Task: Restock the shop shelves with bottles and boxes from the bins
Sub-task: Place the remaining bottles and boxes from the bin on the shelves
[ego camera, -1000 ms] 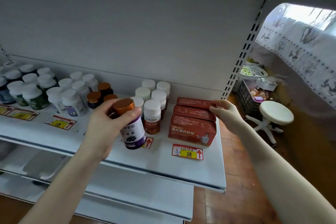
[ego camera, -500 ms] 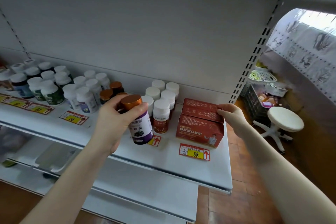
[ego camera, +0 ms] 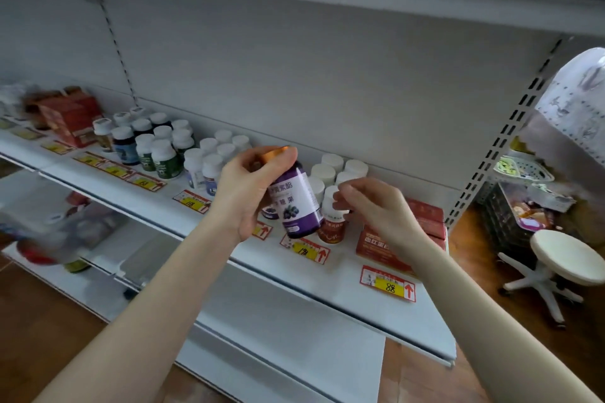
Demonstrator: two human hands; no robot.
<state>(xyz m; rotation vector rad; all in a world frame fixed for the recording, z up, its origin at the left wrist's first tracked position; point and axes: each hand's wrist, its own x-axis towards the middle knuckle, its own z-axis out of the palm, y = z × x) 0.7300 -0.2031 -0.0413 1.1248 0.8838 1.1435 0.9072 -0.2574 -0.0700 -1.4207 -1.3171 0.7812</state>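
Note:
My left hand (ego camera: pixel 244 193) grips a purple-labelled bottle (ego camera: pixel 298 206) with a copper cap, tilted and lifted above the white shelf (ego camera: pixel 229 239). My right hand (ego camera: pixel 376 206) hovers just right of the bottle with its fingers loosely curled and holds nothing. Behind it stands a group of white-capped bottles (ego camera: pixel 334 173), one with an orange label (ego camera: pixel 331 229). Red boxes (ego camera: pixel 422 222) are stacked at the shelf's right end, partly hidden by my right wrist.
More white-capped bottles (ego camera: pixel 157 147) and a red carton (ego camera: pixel 72 118) line the shelf to the left. Price tags (ego camera: pixel 388 285) run along its front edge. A white stool (ego camera: pixel 563 255) and baskets of goods (ego camera: pixel 523 173) stand on the wooden floor at the right.
My right hand left the red boxes and moved left, close to the bottle. My left hand raised and tilted the bottle. The view panned left and shows more of the shelf.

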